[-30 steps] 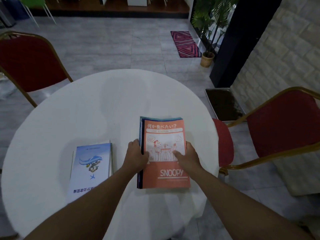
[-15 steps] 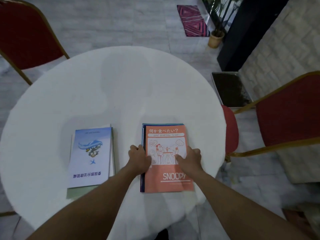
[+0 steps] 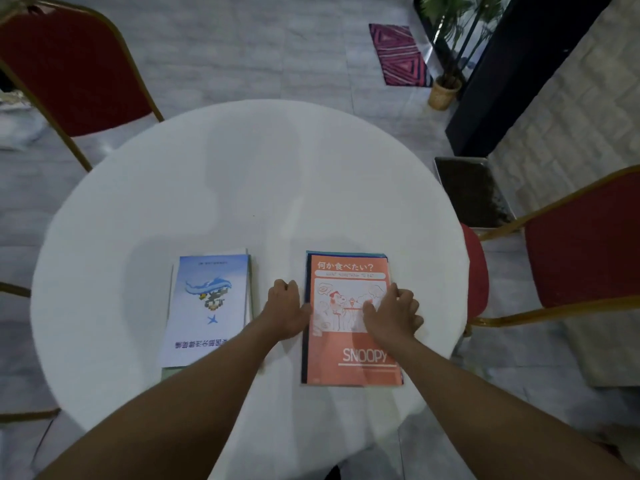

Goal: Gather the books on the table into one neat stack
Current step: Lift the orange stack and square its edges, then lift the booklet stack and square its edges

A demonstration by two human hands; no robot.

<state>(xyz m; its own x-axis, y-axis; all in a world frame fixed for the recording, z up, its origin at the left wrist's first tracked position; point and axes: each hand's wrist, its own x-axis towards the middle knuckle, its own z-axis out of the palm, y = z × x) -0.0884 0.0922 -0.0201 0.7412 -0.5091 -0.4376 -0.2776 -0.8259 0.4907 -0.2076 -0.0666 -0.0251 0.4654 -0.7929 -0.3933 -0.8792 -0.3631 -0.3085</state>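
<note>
The Snoopy stack (image 3: 349,355) lies between both hands on the table (image 3: 242,188). The other books (image 3: 207,306) lie just left of the left hand (image 3: 285,308).

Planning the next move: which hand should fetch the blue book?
Left. The left hand rests between the blue book and the orange stack; the right hand lies atop the stack.

Red chairs with gold frames (image 3: 585,237), patterned rug (image 3: 400,55), potted plant (image 3: 445,88), tray of what looks like soil (image 3: 474,194)
</note>
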